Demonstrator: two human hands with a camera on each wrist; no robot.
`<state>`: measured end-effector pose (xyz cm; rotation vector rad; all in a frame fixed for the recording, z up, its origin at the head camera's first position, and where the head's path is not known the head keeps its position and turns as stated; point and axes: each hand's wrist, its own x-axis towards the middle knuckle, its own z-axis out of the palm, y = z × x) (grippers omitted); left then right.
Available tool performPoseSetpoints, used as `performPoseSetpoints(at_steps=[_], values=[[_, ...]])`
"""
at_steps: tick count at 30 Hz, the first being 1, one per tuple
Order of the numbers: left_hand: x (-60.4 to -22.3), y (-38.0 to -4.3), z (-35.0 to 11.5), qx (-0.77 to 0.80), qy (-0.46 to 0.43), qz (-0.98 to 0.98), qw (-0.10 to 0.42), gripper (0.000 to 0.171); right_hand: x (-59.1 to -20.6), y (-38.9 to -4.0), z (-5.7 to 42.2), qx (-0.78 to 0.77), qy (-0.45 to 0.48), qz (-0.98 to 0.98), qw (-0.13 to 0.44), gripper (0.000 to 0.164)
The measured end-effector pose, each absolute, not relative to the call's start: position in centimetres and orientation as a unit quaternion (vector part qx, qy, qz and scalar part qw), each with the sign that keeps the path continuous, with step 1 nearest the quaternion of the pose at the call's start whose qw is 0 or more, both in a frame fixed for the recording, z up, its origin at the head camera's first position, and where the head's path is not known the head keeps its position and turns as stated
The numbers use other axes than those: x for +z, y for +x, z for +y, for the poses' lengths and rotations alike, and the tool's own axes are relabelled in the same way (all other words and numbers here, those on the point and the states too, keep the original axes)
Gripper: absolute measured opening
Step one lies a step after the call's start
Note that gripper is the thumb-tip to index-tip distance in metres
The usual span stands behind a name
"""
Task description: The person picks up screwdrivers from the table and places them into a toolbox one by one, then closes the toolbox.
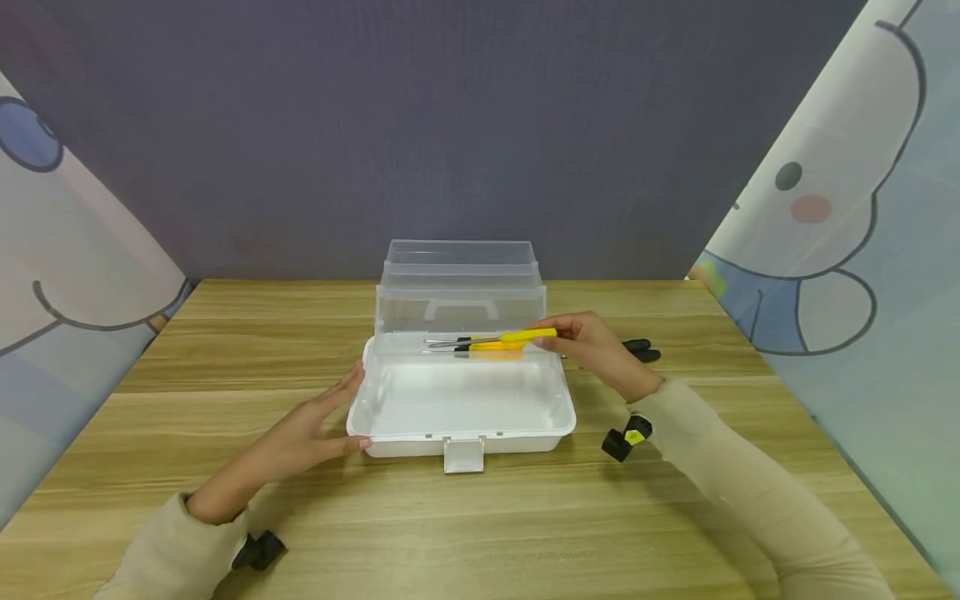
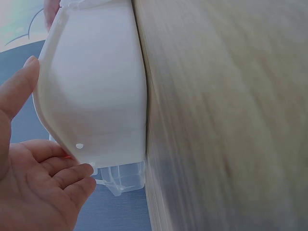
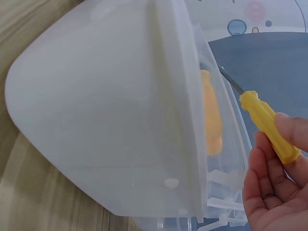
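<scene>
A white toolbox (image 1: pixel 461 404) stands with its clear lid (image 1: pixel 461 279) raised at the back. My right hand (image 1: pixel 592 346) pinches the yellow handle of a screwdriver (image 1: pixel 527 335) between thumb and fingers, over the back of the box. Its metal shaft points left. Below it, an orange-yellow handle (image 3: pixel 211 115) shows through a clear tray (image 1: pixel 397 346) along the back of the box. My left hand (image 1: pixel 303 433) rests against the box's left end, thumb near the front corner and fingertips at the rim toward the back.
Black handles (image 1: pixel 641 350) lie on the wooden table (image 1: pixel 420 533) to the right, partly hidden behind the right hand. A white latch (image 1: pixel 464 456) hangs at the box's front. A dark panel (image 1: pixel 450 125) rises behind the table, with printed sheets at both sides.
</scene>
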<state>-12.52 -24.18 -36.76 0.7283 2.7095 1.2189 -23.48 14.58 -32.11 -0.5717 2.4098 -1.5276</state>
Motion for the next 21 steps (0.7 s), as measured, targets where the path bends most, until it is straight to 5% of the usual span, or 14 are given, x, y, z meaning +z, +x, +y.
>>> performPoseSetpoints(at_steps=[21], values=[[-36.99,-12.61,-24.31,0.391,0.24,0.887,0.043,0.089,-32.08,-23.53,13.84,-0.48,-0.192,0.85,0.104,0.028]])
